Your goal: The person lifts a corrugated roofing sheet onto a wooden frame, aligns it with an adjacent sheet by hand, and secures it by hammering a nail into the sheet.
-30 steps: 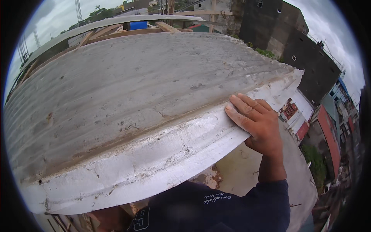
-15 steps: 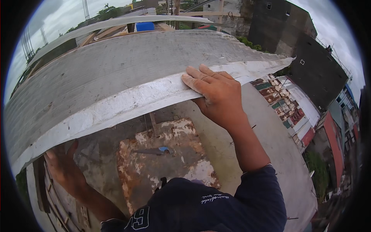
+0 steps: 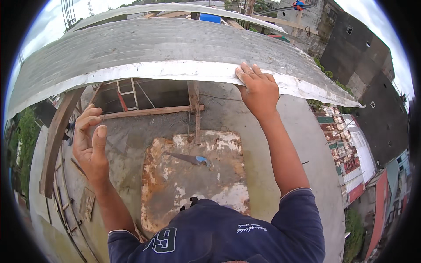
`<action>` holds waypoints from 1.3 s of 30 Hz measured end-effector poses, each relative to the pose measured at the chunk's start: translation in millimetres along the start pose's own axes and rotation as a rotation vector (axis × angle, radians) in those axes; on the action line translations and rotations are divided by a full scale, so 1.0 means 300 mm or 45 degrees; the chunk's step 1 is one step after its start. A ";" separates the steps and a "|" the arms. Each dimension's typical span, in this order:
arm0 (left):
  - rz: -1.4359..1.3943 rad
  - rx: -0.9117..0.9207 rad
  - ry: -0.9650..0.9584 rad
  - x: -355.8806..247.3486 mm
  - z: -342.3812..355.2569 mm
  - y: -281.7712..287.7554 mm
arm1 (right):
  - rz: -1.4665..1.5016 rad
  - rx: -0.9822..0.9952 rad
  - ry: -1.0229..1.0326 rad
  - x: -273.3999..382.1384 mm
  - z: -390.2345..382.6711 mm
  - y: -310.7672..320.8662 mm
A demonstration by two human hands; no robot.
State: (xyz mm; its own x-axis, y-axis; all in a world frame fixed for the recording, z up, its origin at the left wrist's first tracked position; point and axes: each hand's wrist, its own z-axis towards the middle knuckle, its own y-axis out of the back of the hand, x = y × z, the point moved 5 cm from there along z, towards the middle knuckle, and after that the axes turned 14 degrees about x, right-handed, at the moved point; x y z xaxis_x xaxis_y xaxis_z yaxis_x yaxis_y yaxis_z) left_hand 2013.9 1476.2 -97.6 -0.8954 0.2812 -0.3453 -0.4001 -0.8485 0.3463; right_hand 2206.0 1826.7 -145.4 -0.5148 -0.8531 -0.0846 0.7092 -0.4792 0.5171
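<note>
along the white edge (image 3: 184,70) of one grey ribbed sheet (image 3: 175,41), the right hand (image 3: 260,90) rests with its fingers (image 3: 247,71) laid on top; the thumb's tip is hidden, so i cannot tell whether it pinches. the left hand (image 3: 93,149) is loosely curled and open, gripping nothing, below that edge, beside one wooden beam (image 3: 60,138). the step looks like steadying the sheet; the next move seems to call for a second hold. counted below: one saw (image 3: 186,158) on one stained panel (image 3: 164,201), one ladder (image 3: 122,101).
</note>
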 end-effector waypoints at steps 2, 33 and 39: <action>0.349 0.026 -0.002 0.010 0.039 -0.026 | 0.023 -0.013 0.030 0.044 0.066 -0.003; 1.194 0.726 -0.291 0.595 0.511 -0.691 | 0.212 0.187 -0.864 -0.493 -0.749 0.466; 0.543 0.896 -0.234 0.209 0.450 -1.019 | 0.228 0.053 -1.841 -0.629 -1.670 0.676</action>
State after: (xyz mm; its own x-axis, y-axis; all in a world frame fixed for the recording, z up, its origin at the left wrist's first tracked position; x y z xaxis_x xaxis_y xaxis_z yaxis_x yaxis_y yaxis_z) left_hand 2053.8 1813.8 -107.3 -0.9907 0.1198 0.0649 0.0059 -0.4383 0.8988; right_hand 2688.5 1787.3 -451.2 -0.4659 0.0600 0.8828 0.8136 -0.3632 0.4541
